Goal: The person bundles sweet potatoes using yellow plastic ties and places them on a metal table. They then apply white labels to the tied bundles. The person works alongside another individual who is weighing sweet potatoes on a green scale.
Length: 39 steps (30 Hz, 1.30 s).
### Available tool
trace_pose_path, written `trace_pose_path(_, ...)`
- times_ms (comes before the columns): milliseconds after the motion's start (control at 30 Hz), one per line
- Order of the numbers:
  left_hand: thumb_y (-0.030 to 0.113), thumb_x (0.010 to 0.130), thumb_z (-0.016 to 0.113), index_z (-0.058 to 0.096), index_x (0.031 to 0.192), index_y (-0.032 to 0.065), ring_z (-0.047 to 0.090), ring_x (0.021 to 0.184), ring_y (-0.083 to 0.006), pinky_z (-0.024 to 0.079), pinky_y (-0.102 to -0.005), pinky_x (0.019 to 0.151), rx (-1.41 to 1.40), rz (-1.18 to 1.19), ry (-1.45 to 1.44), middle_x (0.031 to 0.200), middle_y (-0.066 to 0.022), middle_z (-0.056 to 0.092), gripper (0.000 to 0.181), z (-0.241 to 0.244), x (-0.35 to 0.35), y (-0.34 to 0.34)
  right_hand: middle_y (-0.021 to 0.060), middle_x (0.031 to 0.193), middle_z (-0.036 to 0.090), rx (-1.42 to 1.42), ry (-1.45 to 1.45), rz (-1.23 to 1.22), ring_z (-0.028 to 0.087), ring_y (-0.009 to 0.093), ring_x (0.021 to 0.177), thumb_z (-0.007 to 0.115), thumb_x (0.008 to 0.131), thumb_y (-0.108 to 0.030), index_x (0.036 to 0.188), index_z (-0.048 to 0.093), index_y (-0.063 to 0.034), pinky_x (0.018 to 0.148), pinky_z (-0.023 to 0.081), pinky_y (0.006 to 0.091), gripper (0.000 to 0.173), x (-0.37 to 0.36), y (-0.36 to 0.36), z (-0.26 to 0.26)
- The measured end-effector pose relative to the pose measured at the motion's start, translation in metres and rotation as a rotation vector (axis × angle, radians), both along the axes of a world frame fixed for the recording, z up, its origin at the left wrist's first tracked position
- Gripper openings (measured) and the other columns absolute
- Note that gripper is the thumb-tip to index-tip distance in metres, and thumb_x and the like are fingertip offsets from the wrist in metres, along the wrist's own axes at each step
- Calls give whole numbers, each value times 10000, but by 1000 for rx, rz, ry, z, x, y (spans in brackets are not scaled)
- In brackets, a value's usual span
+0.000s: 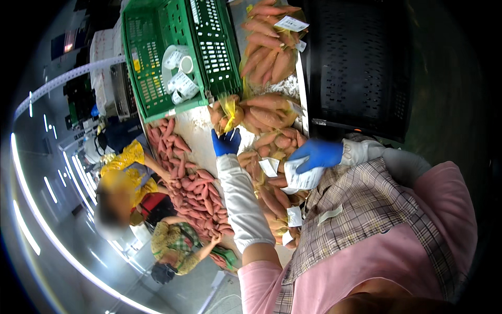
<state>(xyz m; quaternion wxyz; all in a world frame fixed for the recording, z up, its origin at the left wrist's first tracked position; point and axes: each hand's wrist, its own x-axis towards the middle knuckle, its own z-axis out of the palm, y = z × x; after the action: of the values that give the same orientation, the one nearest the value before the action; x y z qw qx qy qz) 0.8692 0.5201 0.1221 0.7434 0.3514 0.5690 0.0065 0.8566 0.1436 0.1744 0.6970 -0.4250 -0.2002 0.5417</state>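
My left hand (pixel 226 143), in a blue glove, has its fingers at the gathered yellow neck of a net bag of sweet potatoes (pixel 219 112). In my right hand (pixel 318 155), also gloved in blue, is a strip of white printed labels (pixel 302 174). The labels hang over more bagged sweet potatoes (pixel 270 198) close to my apron. Another net bag (pixel 270 112) lies just beyond my hands, with a white label at its end. Some nearer bags bear white labels (pixel 294 216); parts of them are hidden by the label strip and my left sleeve.
A green crate (pixel 157 114) holding label rolls (pixel 182 84) stands beyond my left hand. Loose sweet potatoes (pixel 196 192) cover the table's far side, where two people (pixel 133 184) work. More bagged sweet potatoes (pixel 270 51) lie beyond. A black crate (pixel 353 70) stands at right.
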Motion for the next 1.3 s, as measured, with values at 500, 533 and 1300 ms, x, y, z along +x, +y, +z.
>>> trace_pose_path(500, 128, 901, 556, 542, 1231, -1, 584, 824, -145, 469, -265, 764, 714, -644, -152, 1001, -86, 613, 355, 48, -88, -68, 110, 934, 659, -307, -334, -280, 606, 161, 885, 624, 794, -86, 1020, 635, 5, 801, 465, 294, 243, 26, -115, 5)
trace_pose_path(533, 79, 879, 580, 555, 1212, -10, 577, 813, -125, 461, -229, 749, 727, -689, -166, 995, -81, 614, 346, 42, -101, -80, 98, 939, 659, -266, -271, -231, 597, 146, 895, 611, 792, -76, 1025, 632, 7, 810, 460, 290, 248, 25, -118, 3)
trace_pose_path(1300, 282, 811, 611, 612, 1120, 97, 555, 946, -324, 419, -419, 786, 1859, -1206, 256, 1051, -142, 596, 361, 82, -167, -152, 75, 900, 661, -64, -336, -47, 594, 109, 790, 651, 840, -184, 1019, 646, -19, 753, 480, 269, 243, -13, 14, -25)
